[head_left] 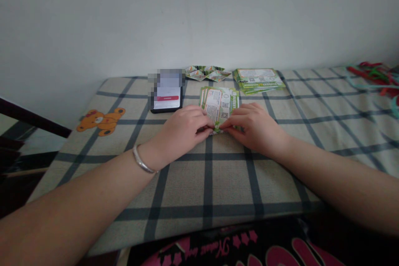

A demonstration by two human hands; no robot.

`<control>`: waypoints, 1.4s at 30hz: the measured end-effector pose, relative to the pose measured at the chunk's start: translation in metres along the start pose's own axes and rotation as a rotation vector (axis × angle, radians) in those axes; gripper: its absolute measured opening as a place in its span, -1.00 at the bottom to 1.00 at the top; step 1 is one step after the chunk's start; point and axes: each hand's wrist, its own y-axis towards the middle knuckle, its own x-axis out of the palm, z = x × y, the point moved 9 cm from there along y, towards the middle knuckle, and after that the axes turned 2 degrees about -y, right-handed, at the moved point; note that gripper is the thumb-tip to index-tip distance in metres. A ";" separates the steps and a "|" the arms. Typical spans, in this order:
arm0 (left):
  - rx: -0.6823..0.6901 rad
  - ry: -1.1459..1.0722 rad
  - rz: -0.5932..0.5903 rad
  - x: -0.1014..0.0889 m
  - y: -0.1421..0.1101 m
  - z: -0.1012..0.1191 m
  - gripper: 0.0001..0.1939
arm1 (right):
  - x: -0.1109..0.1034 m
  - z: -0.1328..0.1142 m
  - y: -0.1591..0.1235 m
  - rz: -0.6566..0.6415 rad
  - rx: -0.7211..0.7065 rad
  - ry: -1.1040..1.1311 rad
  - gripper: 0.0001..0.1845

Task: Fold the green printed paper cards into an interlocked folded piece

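On the beige cloth checked in dark blue, the left hand and right hand pinch a small green-and-white printed paper between thumbs and fingers, at the near edge of fanned green-and-white rectangular cards. Beyond lie a black lit-screen phone, folded green-and-white paper triangles and another green-and-white card pile.

No wording is legible. Table, centre: printed cards bear text and square codes, too small to read. Far edge: card stack, likewise; phone, screen text unreadable. Beyond near edge: dark garment, pink script undecipherable.
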 end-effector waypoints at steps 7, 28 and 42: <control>0.021 0.009 0.008 0.000 -0.001 0.001 -0.93 | 0.001 -0.001 0.001 -0.006 -0.005 0.000 -0.85; 0.162 0.126 -0.058 0.002 -0.002 0.018 -0.87 | 0.015 0.014 0.004 -0.010 -0.027 0.244 -0.89; 0.190 0.124 -0.220 -0.003 -0.005 0.019 -0.74 | 0.011 0.012 0.004 0.020 -0.089 0.262 -0.87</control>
